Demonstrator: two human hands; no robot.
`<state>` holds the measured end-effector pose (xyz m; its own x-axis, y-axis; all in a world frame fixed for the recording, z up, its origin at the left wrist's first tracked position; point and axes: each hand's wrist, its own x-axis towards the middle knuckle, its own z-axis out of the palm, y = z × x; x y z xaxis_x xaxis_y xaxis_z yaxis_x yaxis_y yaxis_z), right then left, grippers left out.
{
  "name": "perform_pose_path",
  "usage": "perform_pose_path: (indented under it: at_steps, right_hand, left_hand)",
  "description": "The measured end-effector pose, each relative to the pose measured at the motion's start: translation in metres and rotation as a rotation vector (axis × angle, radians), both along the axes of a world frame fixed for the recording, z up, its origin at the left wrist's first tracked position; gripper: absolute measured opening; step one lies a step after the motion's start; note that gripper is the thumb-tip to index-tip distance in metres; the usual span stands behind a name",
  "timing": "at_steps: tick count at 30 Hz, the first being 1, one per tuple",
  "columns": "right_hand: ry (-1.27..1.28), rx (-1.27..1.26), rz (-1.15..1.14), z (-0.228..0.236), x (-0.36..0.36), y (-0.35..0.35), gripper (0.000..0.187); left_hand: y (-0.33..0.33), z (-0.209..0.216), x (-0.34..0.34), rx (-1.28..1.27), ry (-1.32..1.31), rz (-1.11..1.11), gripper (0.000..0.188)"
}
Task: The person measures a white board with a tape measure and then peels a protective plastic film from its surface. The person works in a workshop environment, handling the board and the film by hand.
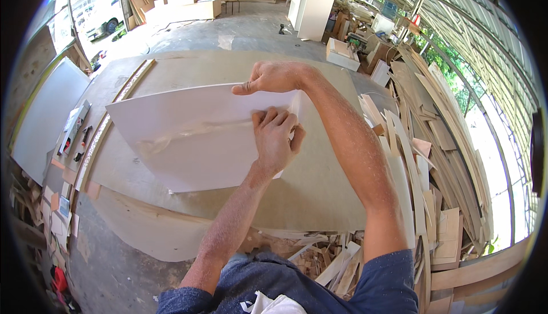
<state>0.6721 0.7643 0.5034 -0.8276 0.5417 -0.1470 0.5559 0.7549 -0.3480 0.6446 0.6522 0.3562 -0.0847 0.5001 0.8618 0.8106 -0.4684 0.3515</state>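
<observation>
A white panel (pixel 200 105) is tilted up off the worktable in front of me. A glossy, cream-coloured streak (pixel 162 144) runs across its face from the left part toward the right end. My left hand (pixel 277 140) presses against the panel at the right end of this streak, fingers curled in; whatever they may hold is hidden. At the panel's far right edge, my right hand (pixel 277 77) is bent over the top, with the thumb along the edge and the fingers closed round it. Pale dust covers both forearms.
Beneath the panel is a broad tan board (pixel 319 194). Along its left side lie a long strip (pixel 97 143), a metal level-like tool (pixel 74 124) and small tools. Timber offcuts (pixel 445 143) crowd the right, with scraps (pixel 337 262) below. White cabinets (pixel 314 11) stand far off.
</observation>
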Motion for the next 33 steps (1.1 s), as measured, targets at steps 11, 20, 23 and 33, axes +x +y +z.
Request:
perform_pose_path:
  at_steps: [11,20,23,33]
  right_hand:
    - [0.046,0.038,-0.026,-0.006,-0.004,0.01,0.082]
    - [0.049,0.031,-0.034,-0.007,-0.005,0.01,0.079]
    - [-0.022,-0.015,-0.038,0.002,-0.003,0.006,0.088]
    - [0.081,-0.033,0.074,-0.002,0.0,0.012,0.079]
  left_hand:
    - [0.035,0.002,0.036,0.277,-0.479,0.146,0.037]
    - [0.041,0.006,0.041,0.196,-0.33,0.319,0.028]
    - [0.04,0.007,0.041,0.168,-0.274,0.291,0.019]
    - [0.025,0.001,0.032,0.058,-0.111,0.114,0.014]
